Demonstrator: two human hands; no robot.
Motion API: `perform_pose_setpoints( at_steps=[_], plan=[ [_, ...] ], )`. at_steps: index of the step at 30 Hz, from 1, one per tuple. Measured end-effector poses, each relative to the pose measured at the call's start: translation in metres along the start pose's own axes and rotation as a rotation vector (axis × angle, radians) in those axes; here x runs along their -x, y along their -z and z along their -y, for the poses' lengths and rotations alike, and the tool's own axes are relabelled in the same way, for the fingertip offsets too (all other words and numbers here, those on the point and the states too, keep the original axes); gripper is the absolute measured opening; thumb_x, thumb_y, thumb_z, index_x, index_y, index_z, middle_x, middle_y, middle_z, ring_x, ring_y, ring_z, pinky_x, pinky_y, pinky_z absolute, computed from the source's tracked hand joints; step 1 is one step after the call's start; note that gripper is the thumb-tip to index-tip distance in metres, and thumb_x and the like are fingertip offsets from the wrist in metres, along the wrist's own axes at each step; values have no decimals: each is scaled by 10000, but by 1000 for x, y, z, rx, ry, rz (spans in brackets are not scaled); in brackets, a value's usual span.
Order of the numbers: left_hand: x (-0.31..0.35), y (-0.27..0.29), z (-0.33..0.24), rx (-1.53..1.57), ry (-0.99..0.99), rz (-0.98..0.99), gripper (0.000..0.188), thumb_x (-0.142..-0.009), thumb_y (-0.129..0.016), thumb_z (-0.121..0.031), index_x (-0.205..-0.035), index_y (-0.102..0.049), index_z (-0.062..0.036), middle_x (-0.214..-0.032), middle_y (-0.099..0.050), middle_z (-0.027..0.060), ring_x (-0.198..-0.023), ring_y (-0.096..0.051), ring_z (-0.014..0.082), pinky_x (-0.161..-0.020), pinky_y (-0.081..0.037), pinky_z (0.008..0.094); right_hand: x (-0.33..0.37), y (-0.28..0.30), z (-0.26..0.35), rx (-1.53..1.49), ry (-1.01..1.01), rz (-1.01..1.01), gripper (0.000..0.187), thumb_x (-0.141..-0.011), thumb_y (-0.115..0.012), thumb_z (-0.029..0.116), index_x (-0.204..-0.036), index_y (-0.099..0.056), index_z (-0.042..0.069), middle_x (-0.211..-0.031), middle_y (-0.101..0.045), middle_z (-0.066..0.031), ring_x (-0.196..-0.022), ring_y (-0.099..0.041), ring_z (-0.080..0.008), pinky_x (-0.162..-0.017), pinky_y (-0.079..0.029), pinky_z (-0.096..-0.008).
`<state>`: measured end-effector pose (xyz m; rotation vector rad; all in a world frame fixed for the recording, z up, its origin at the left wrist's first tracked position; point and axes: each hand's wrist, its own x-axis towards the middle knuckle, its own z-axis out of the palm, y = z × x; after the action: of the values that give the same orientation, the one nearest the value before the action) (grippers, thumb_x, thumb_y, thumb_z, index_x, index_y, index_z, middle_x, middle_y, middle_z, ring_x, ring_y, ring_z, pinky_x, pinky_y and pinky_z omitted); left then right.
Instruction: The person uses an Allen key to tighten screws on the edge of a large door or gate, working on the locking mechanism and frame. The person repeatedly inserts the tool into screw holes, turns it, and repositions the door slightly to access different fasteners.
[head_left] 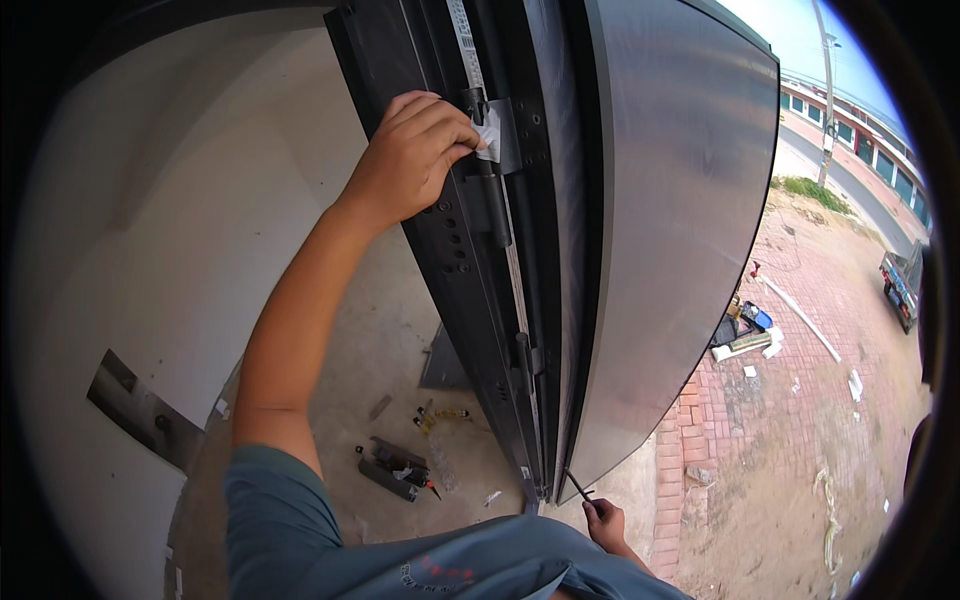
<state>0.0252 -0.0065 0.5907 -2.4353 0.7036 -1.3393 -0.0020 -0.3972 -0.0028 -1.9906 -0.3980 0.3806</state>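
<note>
A dark metal door stands open beside its dark frame, with a cylindrical hinge between them. My left hand is raised to the upper part of this hinge, fingers pinched on a crumpled white piece of paper or cloth that lies against the metal. Lower down, a second hinge shows in the same gap. Near the foot of the door my right hand is closed round a thin dark rod, whose upper end points at the door's bottom edge. Its exact kind is unclear.
Indoors, an open dark toolbox and scattered bits lie on the concrete floor. A pale wall rises at the left. Outside, tools and boxes and a long white strip lie on red paving; a vehicle stands farther off.
</note>
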Motion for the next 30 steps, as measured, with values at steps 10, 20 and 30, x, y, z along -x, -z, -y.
perform_pose_setpoints(
  at_steps=[10, 20, 30],
  plan=[
    [105, -15, -58, 156, 155, -69, 255, -838, -736, 60, -1050, -685, -72, -972, -636, 62, -930, -620, 272, -864, -518, 399, 9, 1, -20, 83, -27, 96, 327, -938, -727, 329, -941, -761, 3, -705, -710, -153, -626, -684, -282, -608, -517, -411],
    [315, -35, -104, 152, 793, 141, 233, -880, -695, 69, -1083, -717, -44, -964, -632, 103, -850, -667, 282, -768, -542, 359, -8, -13, 8, 143, 40, 107, 340, -941, -715, 357, -939, -762, 20, -747, -719, -180, -686, -710, -343, -637, -538, -435],
    [503, -9, -61, -219, 1314, 389, 248, -828, -760, 7, -1065, -724, -54, -1131, -701, 123, -1026, -687, 343, -844, -557, 452, 15, -28, -1, 214, 22, 156, 342, -937, -717, 371, -947, -772, 34, -765, -729, -173, -700, -713, -333, -655, -546, -431]
  ],
)
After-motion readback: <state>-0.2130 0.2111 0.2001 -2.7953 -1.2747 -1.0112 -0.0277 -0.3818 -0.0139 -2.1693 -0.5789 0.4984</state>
